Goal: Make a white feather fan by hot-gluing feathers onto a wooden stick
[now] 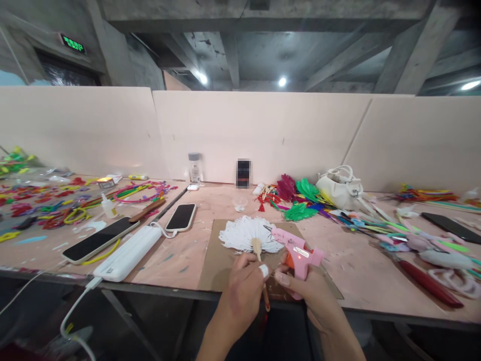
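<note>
My left hand (244, 283) is closed around the wooden handle of a white feathered fan (236, 234), with a white wrap on one finger. The fan lies spread over a brown cardboard sheet (212, 265), its handle pointing toward me. In my right hand (306, 288) is a pink hot glue gun (298, 253) with an orange trigger. Its metal nozzle points left, over the right side of the fan near where the handle meets the white part. A small red piece hangs at the handle's lower end.
Left of the board lie a phone (181, 217), a white power bank (128, 253) with cables and a larger phone (101, 240). Coloured feathers (300, 200), a white handbag (340, 188) and a dark red tool (430, 283) are on the right. A panel (263, 130) stands behind the table.
</note>
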Motion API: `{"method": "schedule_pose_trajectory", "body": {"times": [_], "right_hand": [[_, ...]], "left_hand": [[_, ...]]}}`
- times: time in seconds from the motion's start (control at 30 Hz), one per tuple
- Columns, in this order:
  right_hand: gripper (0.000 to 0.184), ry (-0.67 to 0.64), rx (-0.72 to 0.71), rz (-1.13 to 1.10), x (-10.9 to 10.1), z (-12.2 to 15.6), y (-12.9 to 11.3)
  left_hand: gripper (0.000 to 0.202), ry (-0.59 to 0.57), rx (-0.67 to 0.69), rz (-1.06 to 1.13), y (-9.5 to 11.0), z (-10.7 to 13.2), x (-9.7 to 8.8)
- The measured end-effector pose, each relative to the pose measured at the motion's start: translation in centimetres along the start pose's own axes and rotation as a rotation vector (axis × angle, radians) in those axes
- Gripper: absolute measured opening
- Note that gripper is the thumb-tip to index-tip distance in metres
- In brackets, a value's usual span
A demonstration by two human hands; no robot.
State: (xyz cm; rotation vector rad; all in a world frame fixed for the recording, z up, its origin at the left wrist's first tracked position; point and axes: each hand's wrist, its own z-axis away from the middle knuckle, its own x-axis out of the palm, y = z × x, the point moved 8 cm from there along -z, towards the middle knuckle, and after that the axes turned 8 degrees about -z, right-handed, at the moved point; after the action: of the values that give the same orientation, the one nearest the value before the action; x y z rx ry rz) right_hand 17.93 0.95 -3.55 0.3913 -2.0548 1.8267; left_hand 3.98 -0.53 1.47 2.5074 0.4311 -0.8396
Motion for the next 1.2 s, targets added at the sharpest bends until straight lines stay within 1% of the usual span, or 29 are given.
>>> {"method": "schedule_pose_trajectory", "body": {"times": [0.1, 0.17, 0.2, 0.27, 0.37, 0.47, 0.57, 0.67, 0.8, 0.9, 1.03, 1.1, 1.13, 1.2], "right_hand": [[0.053, 0.053, -0.032, -0.011, 0.1, 0.1, -0.2], [0.052, 0.109, -0.055, 0.021, -0.4, 0.2, -0.2], [0.051, 0.122, -0.072, 0.033, -0.7, 0.2, -0.1], [0.049, 0.108, -0.113, 0.023, -1.3, 0.3, 0.3], [0.044, 0.044, -0.189, -0.042, -2.2, 0.8, 1.1], [0.043, -0.028, -0.228, -0.04, -2.6, 1.6, 2.0], [0.05, 0.01, -0.251, 0.032, -2.6, 2.5, 2.1], [0.057, 0.05, -0.245, 0.098, -2.0, 3.2, 1.7], [0.058, 0.104, -0.225, 0.158, -1.3, 3.9, 1.4], [0.055, 0.142, -0.232, 0.128, -1.6, 4.0, 1.5], [0.052, 0.125, -0.244, 0.049, -1.8, 3.7, 1.8], [0.05, 0.155, -0.256, 0.009, -2.2, 3.4, 1.7], [0.047, 0.178, -0.264, -0.024, -2.5, 3.2, 1.6], [0.043, 0.223, -0.265, -0.098, -3.0, 2.8, 1.5]], "left_hand": [[0.025, 0.034, -0.052, 0.045, -0.3, 0.3, -0.2], [0.022, 0.066, -0.14, 0.098, -1.1, 0.5, -0.4], [0.02, 0.089, -0.206, 0.144, -1.7, 0.6, -0.6], [0.018, 0.146, -0.364, 0.302, -3.2, 1.0, -0.9], [0.021, 0.257, -0.563, 0.632, -5.2, 1.4, -0.9], [0.026, 0.34, -0.683, 0.896, -6.0, 1.6, -0.4], [0.028, 0.374, -0.756, 1.045, -6.1, 1.8, 0.0], [0.027, 0.378, -0.785, 1.117, -5.8, 2.1, 0.1], [0.026, 0.37, -0.782, 1.106, -5.6, 2.1, 0.0], [0.026, 0.363, -0.773, 1.09, -5.6, 2.1, 0.1], [0.026, 0.38, -0.765, 1.065, -5.9, 2.5, 0.2], [0.025, 0.364, -0.718, 0.989, -6.0, 2.2, -0.5], [0.025, 0.341, -0.68, 0.926, -6.1, 1.7, -1.2], [0.023, 0.265, -0.572, 0.75, -6.2, -0.4, -3.3]]}}
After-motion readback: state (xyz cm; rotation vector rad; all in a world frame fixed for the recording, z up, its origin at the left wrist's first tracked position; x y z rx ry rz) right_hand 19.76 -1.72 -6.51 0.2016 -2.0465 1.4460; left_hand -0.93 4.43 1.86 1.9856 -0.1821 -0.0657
